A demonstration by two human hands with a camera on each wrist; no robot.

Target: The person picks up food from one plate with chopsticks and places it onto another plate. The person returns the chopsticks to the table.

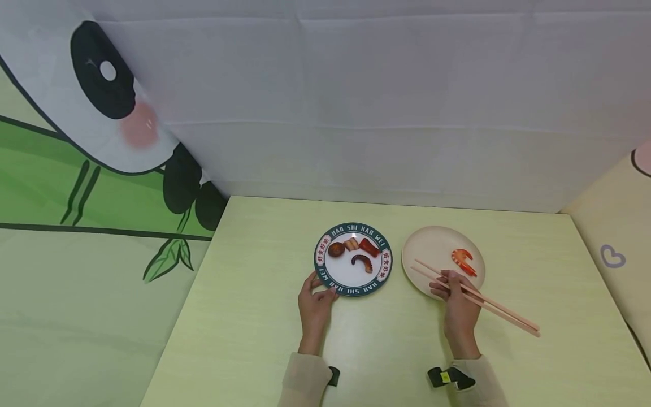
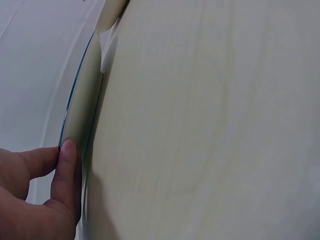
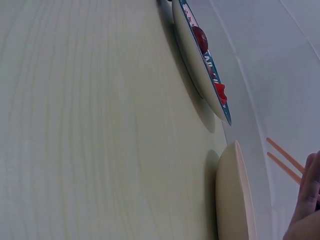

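Observation:
My left hand pinches the near left rim of a white plate with a green lettered border. In the left wrist view, fingers meet the edge of that plate. On it lie a round brown piece, a striped tan piece, a red piece and a curled brown piece. My right hand holds a pair of pale wooden chopsticks, their tips apart above a beige plate. A shrimp lies on this plate, beyond the chopsticks.
Both plates stand side by side on a pale yellow table. A white cloth wall rises behind the table's back edge. To the left hangs a printed cartoon sheet.

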